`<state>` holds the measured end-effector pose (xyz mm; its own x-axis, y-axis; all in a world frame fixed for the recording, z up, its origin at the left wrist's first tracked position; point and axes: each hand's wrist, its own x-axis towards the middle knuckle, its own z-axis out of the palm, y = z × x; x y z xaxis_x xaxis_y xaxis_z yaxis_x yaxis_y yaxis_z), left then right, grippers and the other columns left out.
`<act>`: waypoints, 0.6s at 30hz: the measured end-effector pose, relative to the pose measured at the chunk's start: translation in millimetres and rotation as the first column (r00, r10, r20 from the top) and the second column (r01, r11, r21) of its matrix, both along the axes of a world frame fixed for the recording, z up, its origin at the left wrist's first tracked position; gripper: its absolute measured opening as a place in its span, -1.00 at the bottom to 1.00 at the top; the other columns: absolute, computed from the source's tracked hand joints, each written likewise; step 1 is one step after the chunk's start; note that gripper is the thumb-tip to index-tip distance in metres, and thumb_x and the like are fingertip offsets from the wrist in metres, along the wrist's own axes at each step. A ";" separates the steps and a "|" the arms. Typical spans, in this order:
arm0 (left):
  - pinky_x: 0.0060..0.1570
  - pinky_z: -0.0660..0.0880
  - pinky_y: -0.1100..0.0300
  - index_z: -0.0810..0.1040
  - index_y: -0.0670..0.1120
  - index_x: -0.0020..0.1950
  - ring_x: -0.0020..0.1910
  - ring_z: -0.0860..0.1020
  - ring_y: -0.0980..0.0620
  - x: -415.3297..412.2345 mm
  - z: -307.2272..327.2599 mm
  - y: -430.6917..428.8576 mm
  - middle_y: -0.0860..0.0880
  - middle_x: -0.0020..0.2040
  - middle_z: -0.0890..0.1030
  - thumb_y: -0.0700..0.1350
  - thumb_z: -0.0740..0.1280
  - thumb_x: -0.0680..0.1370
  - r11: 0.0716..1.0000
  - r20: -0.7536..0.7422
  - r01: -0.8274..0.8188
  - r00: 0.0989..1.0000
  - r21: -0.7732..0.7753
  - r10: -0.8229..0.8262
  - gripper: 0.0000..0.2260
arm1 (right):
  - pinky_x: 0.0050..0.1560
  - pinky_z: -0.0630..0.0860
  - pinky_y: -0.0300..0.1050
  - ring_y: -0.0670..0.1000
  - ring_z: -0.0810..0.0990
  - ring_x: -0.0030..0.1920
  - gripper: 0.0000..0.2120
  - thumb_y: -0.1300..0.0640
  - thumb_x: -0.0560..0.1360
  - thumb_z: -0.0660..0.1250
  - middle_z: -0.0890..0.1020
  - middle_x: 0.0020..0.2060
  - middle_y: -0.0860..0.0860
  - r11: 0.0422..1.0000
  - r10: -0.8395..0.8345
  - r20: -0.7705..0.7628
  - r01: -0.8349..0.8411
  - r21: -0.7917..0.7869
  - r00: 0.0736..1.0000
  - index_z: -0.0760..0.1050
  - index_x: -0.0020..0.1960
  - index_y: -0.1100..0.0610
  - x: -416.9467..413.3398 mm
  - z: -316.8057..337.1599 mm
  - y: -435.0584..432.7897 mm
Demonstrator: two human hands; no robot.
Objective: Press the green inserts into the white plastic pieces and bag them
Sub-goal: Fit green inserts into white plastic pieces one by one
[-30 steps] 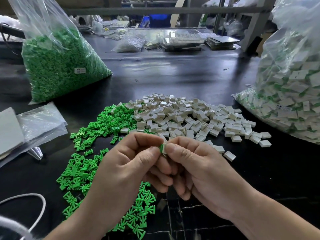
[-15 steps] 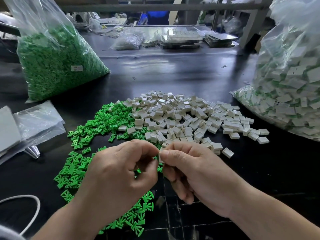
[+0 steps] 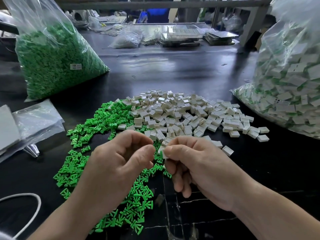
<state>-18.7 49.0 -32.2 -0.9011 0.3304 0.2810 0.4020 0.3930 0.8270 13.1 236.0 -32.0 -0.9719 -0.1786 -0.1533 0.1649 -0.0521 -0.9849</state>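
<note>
While both hands hover close together over a dark table (image 3: 173, 70), the right hand (image 3: 199, 168) pinches one small white piece (image 3: 164, 153) between thumb and forefinger, its other fingers curled loosely underneath. A sliver of green insert (image 3: 161, 154) shows along the edge of that piece that faces the left hand. Whether it is pushed fully home cannot be told.

The left hand (image 3: 117, 167) sits just beside the piece without touching it. Its thumb and forefinger curl toward each other, and it is unclear whether they hold anything.

Just beyond the fingertips lies a heap of white pieces (image 3: 181, 116). Loose green inserts (image 3: 97, 129) spread under and to the left of the left knuckles. Well to the right of the right hand stands a clear bag of finished pieces (image 3: 290, 84), and far beyond the left hand stands a bag of green inserts (image 3: 55, 63).

These parts look light, stiff and smooth, so they are likely to slip or flick away under uneven pressure. The white piece seems best gripped by its two flat faces, leaving the open side free. The insert seems best held by its broad end.
</note>
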 end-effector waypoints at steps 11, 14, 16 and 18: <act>-0.45 0.49 0.23 0.55 0.04 -0.19 -0.44 0.54 0.08 -8.3 -5.5 -0.2 -0.01 -0.37 0.58 0.08 0.31 0.52 0.994 0.196 0.031 0.979 0.106 -0.051 -0.84 | -0.37 0.60 -0.09 0.15 0.66 -0.28 -0.93 0.27 0.47 0.30 0.63 -0.19 0.19 0.952 -0.022 -0.027 0.013 -0.306 0.999 0.56 -0.11 0.21 -8.8 -3.8 9.4; -0.41 0.51 0.28 0.54 0.21 -0.07 -0.31 0.56 0.20 -9.1 -12.7 -4.8 0.18 -0.23 0.60 0.27 0.24 0.48 0.959 -0.050 -0.064 0.997 -0.276 0.052 -0.81 | -0.39 0.57 -0.10 0.11 0.63 -0.28 -0.82 0.36 0.33 0.23 0.60 -0.18 0.21 0.833 -0.105 0.028 0.103 -0.543 0.994 0.55 -0.13 0.23 -15.2 2.9 23.9; -0.23 0.50 0.31 0.53 0.24 0.04 -0.20 0.51 0.29 -8.2 -16.5 -3.5 0.27 -0.12 0.53 0.40 0.10 0.40 0.880 -0.136 -0.071 0.991 -0.470 0.007 -0.60 | -0.48 0.45 -0.18 0.02 0.53 -0.37 -0.82 0.31 0.30 0.26 0.58 -0.23 0.13 0.858 -0.152 0.048 0.156 -0.489 0.987 0.60 -0.19 0.14 -15.7 7.3 31.4; -0.18 0.43 0.32 0.53 0.22 0.13 -0.13 0.46 0.28 -7.8 -20.2 -0.1 0.27 -0.04 0.47 0.45 0.03 0.39 0.801 -0.185 -0.079 0.982 -0.593 -0.040 -0.48 | -0.53 0.38 -0.24 -0.09 0.47 -0.43 -0.90 0.19 0.36 0.37 0.57 -0.33 -0.01 0.982 -0.174 -0.047 0.170 -0.083 0.984 0.62 -0.20 0.01 -12.3 7.9 35.7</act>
